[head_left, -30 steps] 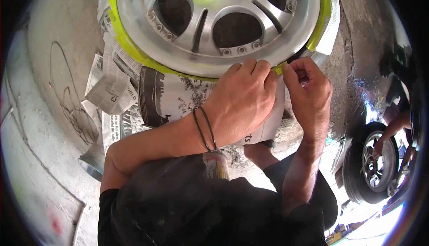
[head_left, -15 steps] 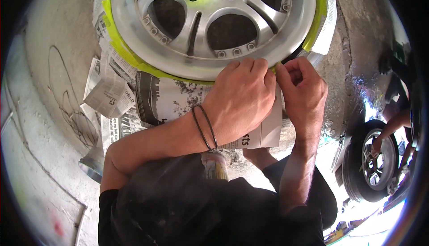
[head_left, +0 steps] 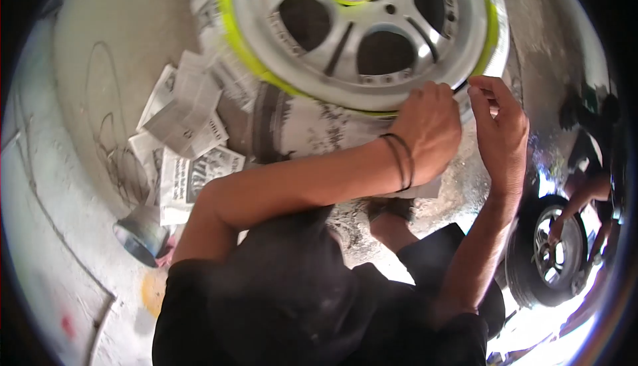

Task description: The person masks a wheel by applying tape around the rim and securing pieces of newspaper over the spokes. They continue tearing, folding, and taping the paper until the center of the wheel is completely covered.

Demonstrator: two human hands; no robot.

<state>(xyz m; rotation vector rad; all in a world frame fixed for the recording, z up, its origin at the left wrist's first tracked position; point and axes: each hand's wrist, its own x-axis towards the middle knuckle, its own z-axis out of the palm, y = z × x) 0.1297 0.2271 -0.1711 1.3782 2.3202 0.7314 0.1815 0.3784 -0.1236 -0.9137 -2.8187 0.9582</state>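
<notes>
A silver alloy wheel [head_left: 345, 47] lies face up at the top of the view. Yellow-green masking tape [head_left: 242, 50] runs along its rim, with newspaper [head_left: 312, 127] tucked around the outside. My left hand [head_left: 428, 130], dark bands at its wrist, is curled closed at the near rim on the line of the tape; its fingertips are hidden. Just to its right, my right hand [head_left: 502, 123] has thumb and forefinger pinched together near a dark gap at the rim. What that pinch holds is too small to make out. A tape-edged ring [head_left: 349, 0] rests over the hub.
Loose newspaper sheets [head_left: 186, 127] and a metal can [head_left: 141, 236] lie on the left, near a tangled wire [head_left: 113, 153]. At far right, another person's arm [head_left: 578, 203] reaches to a wheel with tyre [head_left: 525, 260]. My foot [head_left: 389, 223] is below the newspaper.
The view has shifted, so wheel and hands appear farther right. My right hand has drawn slightly away from my left hand, opening a small gap between them.
</notes>
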